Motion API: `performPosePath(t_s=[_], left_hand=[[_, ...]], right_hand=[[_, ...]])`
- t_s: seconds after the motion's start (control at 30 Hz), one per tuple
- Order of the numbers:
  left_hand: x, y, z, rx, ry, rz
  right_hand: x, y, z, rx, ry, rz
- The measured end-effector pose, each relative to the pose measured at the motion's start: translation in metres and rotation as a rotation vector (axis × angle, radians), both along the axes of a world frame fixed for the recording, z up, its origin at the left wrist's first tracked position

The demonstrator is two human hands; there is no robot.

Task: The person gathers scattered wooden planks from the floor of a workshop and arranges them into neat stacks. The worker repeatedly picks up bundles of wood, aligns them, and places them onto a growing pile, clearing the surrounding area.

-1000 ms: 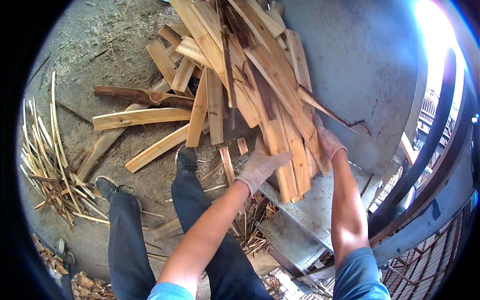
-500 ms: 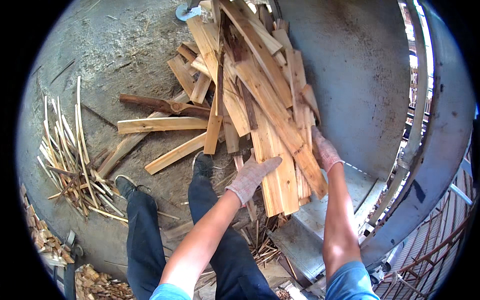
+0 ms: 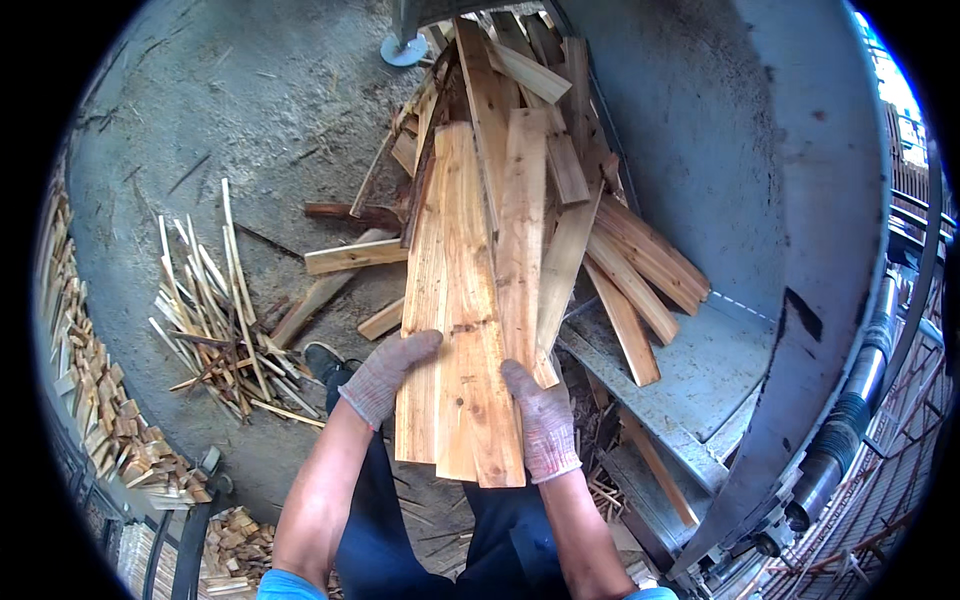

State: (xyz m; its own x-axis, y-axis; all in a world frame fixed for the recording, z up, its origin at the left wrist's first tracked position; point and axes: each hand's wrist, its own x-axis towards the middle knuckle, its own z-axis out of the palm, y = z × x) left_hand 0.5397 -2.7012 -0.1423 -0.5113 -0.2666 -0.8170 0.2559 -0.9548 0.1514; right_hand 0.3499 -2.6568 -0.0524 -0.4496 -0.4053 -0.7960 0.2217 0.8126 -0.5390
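Between my hands is a bundle of long pale wooden boards, lying side by side and pointing away from me. My gloved left hand grips its left edge, thumb on top. On the right edge is my gloved right hand, also closed with the thumb over the top; its other fingers are hidden. Another board runs close along the bundle's right side; I cannot tell whether it is held too. Beyond, a heap of loose boards lies at mixed angles.
Thin wooden strips lie on the floor at left. Several boards rest over a grey metal ledge beside a curved metal wall. Stacked wood pieces line the far left. A metal foot stands beyond.
My right hand has come left and nearer, and both hands now hold the bundle's near part. The bundle has shifted left and straightened. Boards at right have fanned out over the ledge.
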Motion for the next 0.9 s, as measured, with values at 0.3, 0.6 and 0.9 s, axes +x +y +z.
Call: performPosePath(t_s=[0.3, 0.6, 0.9], left_hand=[[0.034, 0.127, 0.084, -0.445, -0.091, -0.352], [0.114, 0.239, 0.170, 0.401, -0.090, 0.130], [0.182, 0.203, 0.163, 0.317, -0.237, 0.234]], right_hand=[[0.006, 0.054, 0.127, 0.070, -0.005, 0.535], [0.103, 0.135, 0.168, 0.460, -0.263, 0.152], [0.154, 0.128, 0.098, 0.418, -0.487, 0.368]])
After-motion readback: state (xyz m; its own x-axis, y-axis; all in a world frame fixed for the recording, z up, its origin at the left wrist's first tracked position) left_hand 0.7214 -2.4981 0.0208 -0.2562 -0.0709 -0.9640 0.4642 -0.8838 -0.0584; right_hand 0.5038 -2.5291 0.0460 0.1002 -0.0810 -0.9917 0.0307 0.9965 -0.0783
